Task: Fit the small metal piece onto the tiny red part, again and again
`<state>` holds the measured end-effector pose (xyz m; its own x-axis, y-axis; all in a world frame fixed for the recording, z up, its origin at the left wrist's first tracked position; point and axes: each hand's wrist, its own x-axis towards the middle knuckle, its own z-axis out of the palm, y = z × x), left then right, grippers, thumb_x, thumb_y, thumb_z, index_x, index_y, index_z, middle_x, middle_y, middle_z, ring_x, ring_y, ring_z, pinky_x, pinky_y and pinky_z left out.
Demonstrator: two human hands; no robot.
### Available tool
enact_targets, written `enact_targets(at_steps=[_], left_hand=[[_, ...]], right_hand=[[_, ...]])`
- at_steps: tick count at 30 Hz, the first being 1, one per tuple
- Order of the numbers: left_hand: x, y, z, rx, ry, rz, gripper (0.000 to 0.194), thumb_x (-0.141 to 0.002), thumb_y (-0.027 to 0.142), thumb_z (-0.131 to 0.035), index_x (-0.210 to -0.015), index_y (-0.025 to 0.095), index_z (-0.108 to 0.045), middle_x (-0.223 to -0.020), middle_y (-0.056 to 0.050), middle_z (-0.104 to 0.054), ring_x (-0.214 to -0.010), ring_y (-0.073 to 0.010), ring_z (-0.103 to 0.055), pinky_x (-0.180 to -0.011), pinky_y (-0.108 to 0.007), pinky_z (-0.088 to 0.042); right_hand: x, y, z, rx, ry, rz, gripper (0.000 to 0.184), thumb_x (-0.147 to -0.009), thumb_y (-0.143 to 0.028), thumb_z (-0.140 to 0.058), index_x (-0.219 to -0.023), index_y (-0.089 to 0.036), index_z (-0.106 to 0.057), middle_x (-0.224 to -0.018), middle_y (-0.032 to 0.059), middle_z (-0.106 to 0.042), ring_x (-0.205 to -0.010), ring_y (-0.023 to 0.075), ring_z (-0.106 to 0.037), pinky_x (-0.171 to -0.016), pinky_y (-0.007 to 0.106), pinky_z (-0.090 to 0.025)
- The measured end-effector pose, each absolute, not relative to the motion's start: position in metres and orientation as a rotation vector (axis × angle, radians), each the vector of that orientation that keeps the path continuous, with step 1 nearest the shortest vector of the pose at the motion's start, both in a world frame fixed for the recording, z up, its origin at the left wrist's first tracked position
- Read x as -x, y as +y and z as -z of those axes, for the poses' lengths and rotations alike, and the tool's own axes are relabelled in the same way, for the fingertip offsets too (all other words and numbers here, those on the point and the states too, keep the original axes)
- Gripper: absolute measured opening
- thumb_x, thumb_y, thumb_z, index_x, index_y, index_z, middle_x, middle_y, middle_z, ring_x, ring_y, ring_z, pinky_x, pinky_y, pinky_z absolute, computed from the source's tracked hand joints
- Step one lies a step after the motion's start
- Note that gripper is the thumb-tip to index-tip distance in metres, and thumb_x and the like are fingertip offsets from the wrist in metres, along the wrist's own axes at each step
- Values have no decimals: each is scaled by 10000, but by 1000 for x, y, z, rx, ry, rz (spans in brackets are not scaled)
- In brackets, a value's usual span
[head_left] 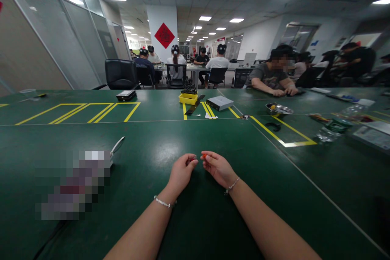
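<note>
Over the middle of the green table (137, 195), my two hands face each other with a small gap between the fingertips. The thumb and fingers of my left hand (183, 170) are pinched on a tiny reddish piece with a metallic glint (193, 158), mostly hidden by the fingers. My right hand (219, 168) pinches a small orange-red piece (204, 156) between thumb and forefinger. Both pieces are too small to name. Each wrist carries a bracelet.
A blurred-out long object (76, 187) with a cable lies at left. Further back are a yellow tray (188, 98), a silver box (219, 102), a black device (126, 95) and a metal bowl (283, 110). Plastic bottles (330, 130) lie at right. A person (271, 77) sits across the table.
</note>
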<state>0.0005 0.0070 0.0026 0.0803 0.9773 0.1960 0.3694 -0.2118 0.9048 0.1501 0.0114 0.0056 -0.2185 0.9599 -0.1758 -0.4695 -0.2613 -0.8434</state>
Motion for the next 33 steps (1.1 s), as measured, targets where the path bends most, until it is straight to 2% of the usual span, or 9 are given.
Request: enact_targets(at_steps=[7,14,18,24,30,33], left_hand=[[1,11,3,-1446,1249,-1149,256,-780,252,-388,-980,162,-521,-756,-36,-624,-665,-122,-571,-666,-270,-448],[-1,12,4,-1388,1114,-1155,184,-749,188,-422,-905,161,-515,-805,-40,-616,-726,-121,-572,-699,-270,-448],[0,11,4,-1498,1059,-1086,154,-744,209,-430,-837,166,-545,-783,-32,-620,-726,-127,-559,-706,-272,-435],[0,9,5,-1613,1065,-993,179,-752,240,-419,-833,170,-562,-780,-24,-611,-732,-132,-545,-702,-262,-415],[0,9,2,-1531,1024,-1022,177,-752,238,-423,-820,151,-560,-753,-28,-610,-702,-125,-539,-690,-261,-411],[0,9,0,-1473,977,-1034,169,-746,221,-427,-819,142,-557,-741,-28,-606,-689,-120,-533,-688,-260,-410]], right_hand=[[-149,11,-7,846,-775,-1694,224,-600,-236,-657,-793,-180,-558,-742,1,-607,-611,70,-533,-611,227,-409],[-142,11,-7,924,-801,-1560,208,-557,-247,-683,-690,-168,-543,-735,-7,-597,-632,76,-529,-612,232,-413],[-138,10,-6,908,-837,-1541,227,-549,-244,-684,-734,-171,-573,-726,-8,-591,-641,94,-543,-630,256,-422],[-134,11,0,994,-953,-1458,259,-564,-273,-671,-785,-147,-621,-694,23,-611,-597,106,-540,-612,278,-431],[-134,11,3,996,-1107,-1378,274,-628,-352,-610,-834,-176,-648,-911,53,-601,-739,135,-551,-679,286,-444],[-134,11,3,996,-1130,-1372,277,-637,-349,-600,-852,-178,-643,-929,56,-596,-746,139,-554,-689,293,-448]])
